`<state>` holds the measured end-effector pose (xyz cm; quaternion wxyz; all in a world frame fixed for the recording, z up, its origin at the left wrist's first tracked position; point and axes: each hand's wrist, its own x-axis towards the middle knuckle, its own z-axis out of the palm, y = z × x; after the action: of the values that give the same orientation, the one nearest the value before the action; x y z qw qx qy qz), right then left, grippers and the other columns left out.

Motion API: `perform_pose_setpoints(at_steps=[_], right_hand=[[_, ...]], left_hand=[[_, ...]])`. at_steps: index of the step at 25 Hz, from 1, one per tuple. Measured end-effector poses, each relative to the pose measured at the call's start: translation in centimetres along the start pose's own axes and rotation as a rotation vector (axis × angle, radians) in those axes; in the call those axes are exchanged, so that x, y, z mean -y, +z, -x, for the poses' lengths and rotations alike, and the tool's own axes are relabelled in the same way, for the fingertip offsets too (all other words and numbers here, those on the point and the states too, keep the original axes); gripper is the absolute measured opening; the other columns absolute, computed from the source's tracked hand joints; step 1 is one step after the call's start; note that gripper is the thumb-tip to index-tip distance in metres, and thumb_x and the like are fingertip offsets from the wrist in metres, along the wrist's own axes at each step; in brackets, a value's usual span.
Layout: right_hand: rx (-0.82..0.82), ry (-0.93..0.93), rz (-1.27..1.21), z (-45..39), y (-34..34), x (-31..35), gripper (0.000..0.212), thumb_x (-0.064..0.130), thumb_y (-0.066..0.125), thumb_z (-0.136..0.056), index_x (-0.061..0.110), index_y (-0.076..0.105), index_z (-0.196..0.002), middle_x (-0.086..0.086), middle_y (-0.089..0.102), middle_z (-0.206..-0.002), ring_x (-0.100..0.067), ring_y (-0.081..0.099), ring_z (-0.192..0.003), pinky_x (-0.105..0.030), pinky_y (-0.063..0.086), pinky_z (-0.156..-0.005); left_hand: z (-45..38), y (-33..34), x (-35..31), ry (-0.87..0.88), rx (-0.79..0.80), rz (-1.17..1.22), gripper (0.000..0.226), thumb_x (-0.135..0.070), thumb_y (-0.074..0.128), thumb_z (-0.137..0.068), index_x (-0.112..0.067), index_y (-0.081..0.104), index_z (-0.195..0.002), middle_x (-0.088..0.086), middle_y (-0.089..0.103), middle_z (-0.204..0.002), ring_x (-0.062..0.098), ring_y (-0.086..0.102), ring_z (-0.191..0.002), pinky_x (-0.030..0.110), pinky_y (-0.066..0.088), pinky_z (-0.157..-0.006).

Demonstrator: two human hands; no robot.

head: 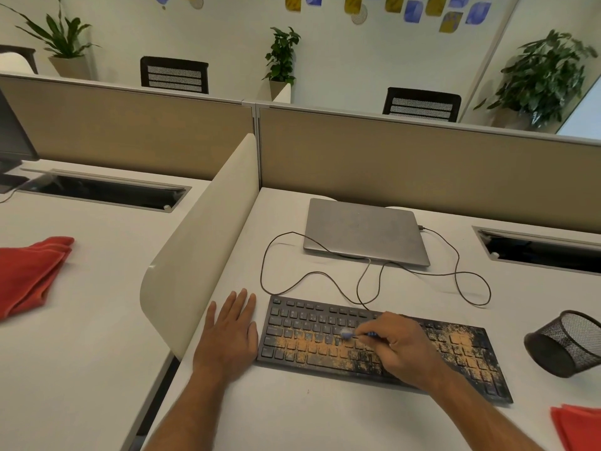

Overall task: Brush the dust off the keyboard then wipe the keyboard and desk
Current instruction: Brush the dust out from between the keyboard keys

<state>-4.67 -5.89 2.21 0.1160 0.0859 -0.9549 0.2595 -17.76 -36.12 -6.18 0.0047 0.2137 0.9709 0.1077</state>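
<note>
**Inspector:** Position of the keyboard (383,349)?

**Assistant:** Flat on the white desk (325,418), near its front edge. Long axis runs from 10 o'clock to 4 o'clock, left end farther from the person, right end nearer. Orange dust covers the left-centre keys and a patch towards the right end.

**Inspector:** Right hand (403,346)?

**Assistant:** Over the middle of the keyboard, fingers curled and pinched on a small blue brush (357,334). Its handle lies nearly level, tip pointing to 9 o'clock; the pale, blurred head sits on the dusted keys.

**Inspector:** Left hand (229,333)?

**Assistant:** Flat on the desk, palm down, fingers straight and slightly apart, pointing to 12 o'clock. It lies just beside the keyboard's left end; whether the thumb touches the edge, I cannot tell.

**Inspector:** Surroundings?

**Assistant:** A closed grey laptop (364,232) at 12 o'clock from the keyboard, with a thin cable (325,274) looping between them. A black mesh cup (567,345) lies on its side at 3 o'clock. A red cloth (579,424) sits at 4 o'clock, at the frame corner; another red cloth (29,275) rests on the neighbouring desk past the divider (201,242), at 9 o'clock.
</note>
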Motion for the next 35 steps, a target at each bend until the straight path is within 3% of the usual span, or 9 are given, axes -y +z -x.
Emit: perform_pose_setpoints(at_steps=[3, 6, 11, 19, 23, 29, 35], right_hand=[[-0.113, 0.056, -0.030, -0.1, -0.4, -0.3, 0.020, 0.025, 0.064, -0.083, 0.030, 0.072, -0.100, 0.024, 0.065, -0.082, -0.002, 0.056, -0.073, -0.020, 0.048, -0.057], [-0.033, 0.011, 0.039, 0.1, -0.5, -0.6, 0.022, 0.028, 0.062, -0.084, 0.033, 0.070, -0.103, 0.023, 0.066, -0.086, 0.000, 0.055, -0.074, -0.020, 0.048, -0.058], [-0.051, -0.004, 0.074, 0.2, -1.5, -0.7, 0.018, 0.023, 0.064, -0.082, 0.032, 0.071, -0.096, 0.038, 0.051, -0.081, 0.006, 0.050, -0.074, -0.014, 0.044, -0.057], [0.013, -0.021, 0.112, 0.1, -0.4, -0.7, 0.021, 0.027, 0.063, -0.083, 0.033, 0.069, -0.103, 0.020, 0.066, -0.082, 0.001, 0.050, -0.072, -0.022, 0.047, -0.057], [-0.085, 0.027, 0.038, 0.6, -1.2, -1.3, 0.021, 0.020, 0.066, -0.083, 0.031, 0.071, -0.101, 0.021, 0.065, -0.080, -0.002, 0.054, -0.071, -0.025, 0.049, -0.055], [-0.004, -0.096, 0.125, 1.3, -0.1, -0.5, 0.020, 0.029, 0.058, -0.085, 0.032, 0.068, -0.103, 0.020, 0.065, -0.082, -0.001, 0.050, -0.068, -0.021, 0.047, -0.053], [-0.065, -0.048, 0.137, 0.8, -0.5, -0.2, 0.021, 0.031, 0.055, -0.087, 0.032, 0.067, -0.103, 0.019, 0.067, -0.084, 0.001, 0.050, -0.070, -0.018, 0.046, -0.054]], left_hand=[[0.0, 0.1, 0.0, 0.001, -0.010, 0.002, 0.076, -0.048, -0.001, -0.089, -0.023, 0.012, -0.160, -0.005, 0.005, -0.167, 0.013, -0.002, -0.154, 0.043, -0.007, -0.124], [0.0, 0.1, 0.0, -0.004, -0.006, 0.007, 0.077, -0.048, -0.003, -0.088, -0.024, 0.011, -0.160, -0.006, 0.003, -0.167, 0.012, -0.004, -0.154, 0.042, -0.009, -0.124], [0.0, 0.0, 0.0, -0.011, -0.006, -0.002, 0.079, -0.048, -0.005, -0.086, -0.025, 0.009, -0.160, -0.007, 0.002, -0.167, 0.011, -0.006, -0.154, 0.041, -0.012, -0.123], [0.0, 0.1, 0.0, -0.010, 0.003, -0.008, 0.078, -0.048, -0.006, -0.086, -0.025, 0.007, -0.160, -0.008, 0.000, -0.167, 0.010, -0.009, -0.153, 0.041, -0.012, -0.124], [0.0, 0.3, 0.0, -0.010, -0.004, -0.005, 0.078, -0.048, -0.004, -0.087, -0.025, 0.009, -0.160, -0.008, 0.001, -0.167, 0.010, -0.007, -0.153, 0.041, -0.010, -0.124], [0.0, 0.3, 0.1, -0.005, -0.019, 0.009, 0.076, -0.048, -0.002, -0.089, -0.024, 0.012, -0.160, -0.007, 0.005, -0.167, 0.011, -0.003, -0.154, 0.042, -0.008, -0.124], [-0.1, 0.4, 0.2, -0.002, -0.019, 0.005, 0.076, -0.048, -0.001, -0.089, -0.023, 0.014, -0.160, -0.006, 0.007, -0.167, 0.011, -0.001, -0.154, 0.043, -0.006, -0.125]])
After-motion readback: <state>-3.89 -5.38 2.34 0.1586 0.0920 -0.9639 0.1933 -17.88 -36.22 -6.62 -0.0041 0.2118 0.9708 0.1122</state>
